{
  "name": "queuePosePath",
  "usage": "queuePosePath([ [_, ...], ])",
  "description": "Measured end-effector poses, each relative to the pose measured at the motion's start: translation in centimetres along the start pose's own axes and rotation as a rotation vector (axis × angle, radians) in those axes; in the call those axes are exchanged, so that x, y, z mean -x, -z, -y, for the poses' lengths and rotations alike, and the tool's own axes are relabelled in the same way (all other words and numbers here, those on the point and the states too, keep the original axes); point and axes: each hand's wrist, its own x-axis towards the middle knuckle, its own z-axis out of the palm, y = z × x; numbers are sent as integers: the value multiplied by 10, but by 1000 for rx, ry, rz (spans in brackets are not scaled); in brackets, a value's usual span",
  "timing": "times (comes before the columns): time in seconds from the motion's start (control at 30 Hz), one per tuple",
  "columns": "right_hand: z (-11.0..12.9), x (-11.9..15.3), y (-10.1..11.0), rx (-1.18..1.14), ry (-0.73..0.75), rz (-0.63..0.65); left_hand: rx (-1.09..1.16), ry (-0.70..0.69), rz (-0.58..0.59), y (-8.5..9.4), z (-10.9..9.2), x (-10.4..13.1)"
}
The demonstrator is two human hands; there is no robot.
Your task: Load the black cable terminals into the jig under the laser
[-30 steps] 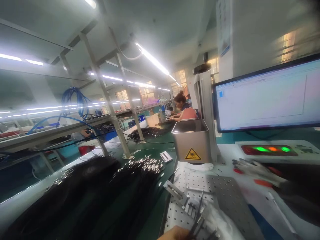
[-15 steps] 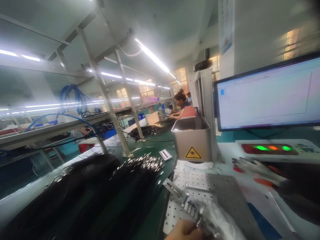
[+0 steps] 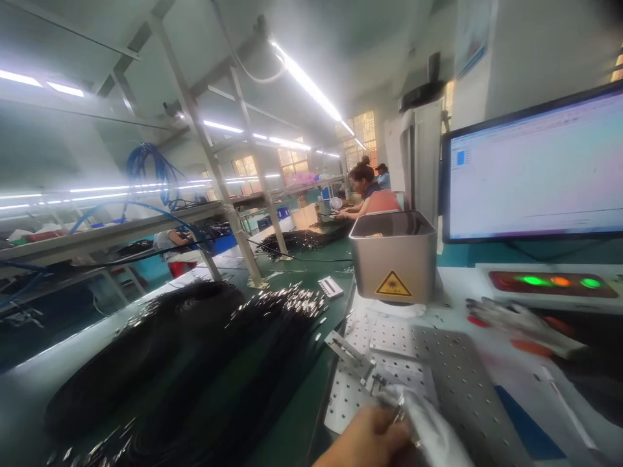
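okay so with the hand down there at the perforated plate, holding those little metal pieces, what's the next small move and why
Probably ease the hand forward a touch so the small metal pieces it grips meet the metal fixture on the perforated plate. The pieces sit just short of the fixture, under the laser head, with white cloth bunched beside them. Which hand it is cannot be told.

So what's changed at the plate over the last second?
The hand has come further into view at the bottom edge, pinching the metal-tipped parts and a white bag over the perforated plate. The camera turned slightly. The cable pile and laser head stayed put.
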Motion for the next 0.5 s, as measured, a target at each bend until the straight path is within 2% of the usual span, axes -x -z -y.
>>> queuePosePath([
  [0.1,1,-7,2,-17,-29,9,69,0,26,-6,-8,4],
  [0.27,5,-9,5,34,40,191,147,-81,22,-12,-2,-1],
  [0.4,5,-6,7,213,208,210,183,-78,83,-12,-1,-1],
  [0.5,2,-6,5,428,453,75,275,-56,177,-9,3,-2],
])
